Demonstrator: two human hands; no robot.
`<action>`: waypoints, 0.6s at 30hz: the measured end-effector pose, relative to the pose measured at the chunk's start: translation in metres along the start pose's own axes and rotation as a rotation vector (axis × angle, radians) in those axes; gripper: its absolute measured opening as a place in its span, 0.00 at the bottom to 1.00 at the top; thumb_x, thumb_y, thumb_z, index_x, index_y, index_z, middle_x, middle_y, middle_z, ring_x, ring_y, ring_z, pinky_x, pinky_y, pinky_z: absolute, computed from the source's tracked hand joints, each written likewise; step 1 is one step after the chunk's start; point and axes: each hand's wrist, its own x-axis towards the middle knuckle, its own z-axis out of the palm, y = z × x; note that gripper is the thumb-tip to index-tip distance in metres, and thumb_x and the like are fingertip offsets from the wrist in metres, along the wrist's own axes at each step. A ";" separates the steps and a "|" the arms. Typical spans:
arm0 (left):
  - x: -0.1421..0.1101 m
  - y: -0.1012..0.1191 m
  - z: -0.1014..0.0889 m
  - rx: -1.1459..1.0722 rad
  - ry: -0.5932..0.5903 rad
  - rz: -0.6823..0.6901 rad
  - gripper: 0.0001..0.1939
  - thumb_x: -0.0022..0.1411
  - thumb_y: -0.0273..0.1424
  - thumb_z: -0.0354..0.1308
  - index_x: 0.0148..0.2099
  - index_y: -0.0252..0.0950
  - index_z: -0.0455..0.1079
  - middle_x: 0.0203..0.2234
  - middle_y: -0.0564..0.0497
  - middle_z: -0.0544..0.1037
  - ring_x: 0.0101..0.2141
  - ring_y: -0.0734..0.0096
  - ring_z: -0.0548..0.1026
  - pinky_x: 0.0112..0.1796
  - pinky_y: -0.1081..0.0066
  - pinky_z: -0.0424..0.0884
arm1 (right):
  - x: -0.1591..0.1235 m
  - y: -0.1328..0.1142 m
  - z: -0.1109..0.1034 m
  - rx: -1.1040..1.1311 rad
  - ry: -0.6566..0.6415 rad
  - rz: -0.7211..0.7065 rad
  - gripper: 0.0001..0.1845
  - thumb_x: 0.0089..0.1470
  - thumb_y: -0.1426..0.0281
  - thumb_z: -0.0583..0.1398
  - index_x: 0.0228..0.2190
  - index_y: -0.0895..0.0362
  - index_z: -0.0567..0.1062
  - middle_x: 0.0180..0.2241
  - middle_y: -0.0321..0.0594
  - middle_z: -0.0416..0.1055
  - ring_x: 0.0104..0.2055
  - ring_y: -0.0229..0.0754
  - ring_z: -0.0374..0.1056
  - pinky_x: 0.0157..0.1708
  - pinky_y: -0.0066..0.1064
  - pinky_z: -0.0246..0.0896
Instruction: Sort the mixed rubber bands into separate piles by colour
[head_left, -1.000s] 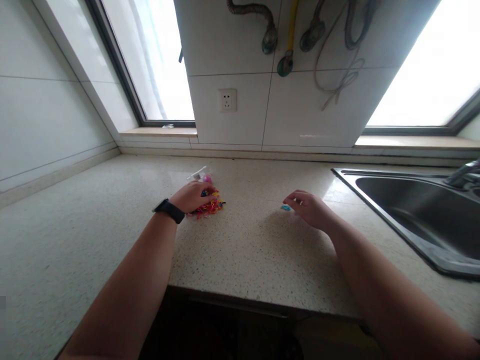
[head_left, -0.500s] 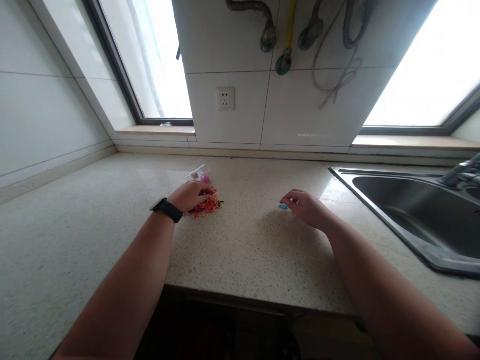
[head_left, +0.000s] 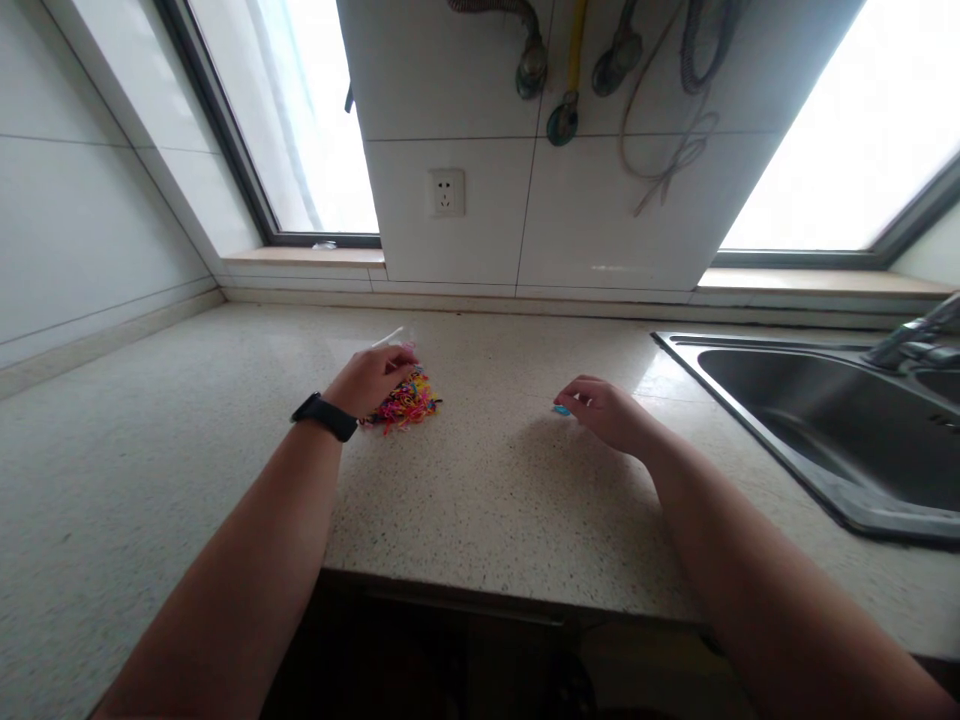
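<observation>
A loose pile of small multicoloured bands or strings (head_left: 409,402) lies on the countertop, left of centre. Over its back left edge is my left hand (head_left: 375,377), with a dark watch on the wrist. Its fingers are drawn together by a clear plastic bag (head_left: 397,336) with something pink in it; what they hold, if anything, is hidden. To the right, my right hand (head_left: 598,407) rests low over the counter with thumb and fingertips closed on a small light-blue object (head_left: 562,409). That object is too small to name.
The speckled countertop (head_left: 480,480) ends at a front edge below my forearms. A steel sink (head_left: 810,420) with a faucet (head_left: 911,335) is set into the right side. Behind stands a tiled wall with a power socket (head_left: 448,192) and pipe fittings.
My left hand has moved slightly back and away from the middle of the pile, toward the bag, uncovering more of the bands. My right hand stays on the blue object. The view has shifted slightly.
</observation>
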 end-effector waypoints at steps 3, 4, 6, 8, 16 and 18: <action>0.002 -0.005 0.001 -0.036 0.025 -0.047 0.10 0.64 0.34 0.61 0.44 0.37 0.78 0.33 0.47 0.82 0.32 0.67 0.78 0.41 0.64 0.74 | 0.000 -0.002 -0.001 0.009 -0.003 0.002 0.12 0.60 0.65 0.58 0.32 0.55 0.80 0.35 0.43 0.77 0.33 0.42 0.70 0.34 0.33 0.62; 0.002 -0.006 0.001 -0.060 0.033 -0.064 0.10 0.64 0.35 0.61 0.44 0.37 0.78 0.35 0.47 0.83 0.33 0.66 0.79 0.41 0.64 0.74 | 0.000 -0.003 -0.001 0.011 -0.006 0.002 0.12 0.60 0.65 0.58 0.32 0.55 0.80 0.35 0.43 0.77 0.33 0.42 0.70 0.34 0.33 0.62; 0.003 -0.007 0.003 -0.151 0.051 -0.101 0.11 0.64 0.36 0.61 0.46 0.37 0.78 0.38 0.46 0.83 0.35 0.66 0.79 0.41 0.64 0.75 | -0.001 -0.004 -0.001 0.016 -0.013 -0.003 0.12 0.60 0.65 0.58 0.32 0.55 0.80 0.35 0.43 0.77 0.33 0.42 0.70 0.35 0.33 0.62; 0.003 -0.003 0.007 -0.301 0.062 -0.136 0.12 0.64 0.36 0.62 0.47 0.36 0.77 0.39 0.45 0.82 0.36 0.67 0.80 0.40 0.65 0.76 | -0.001 -0.005 -0.002 0.023 -0.020 -0.007 0.12 0.61 0.65 0.58 0.32 0.55 0.81 0.35 0.43 0.77 0.33 0.42 0.70 0.35 0.33 0.62; -0.008 0.053 0.044 -0.728 -0.201 -0.143 0.12 0.64 0.35 0.63 0.46 0.33 0.74 0.32 0.47 0.79 0.32 0.71 0.79 0.33 0.71 0.73 | -0.001 -0.021 0.007 0.111 0.023 -0.051 0.12 0.61 0.64 0.58 0.35 0.56 0.80 0.33 0.41 0.76 0.31 0.40 0.67 0.33 0.32 0.61; -0.010 0.064 0.055 -0.794 -0.263 -0.113 0.13 0.64 0.36 0.63 0.45 0.32 0.74 0.30 0.49 0.79 0.31 0.73 0.78 0.34 0.72 0.72 | -0.002 -0.032 0.011 0.192 0.024 -0.057 0.12 0.61 0.63 0.58 0.37 0.56 0.79 0.31 0.40 0.75 0.30 0.39 0.66 0.32 0.32 0.60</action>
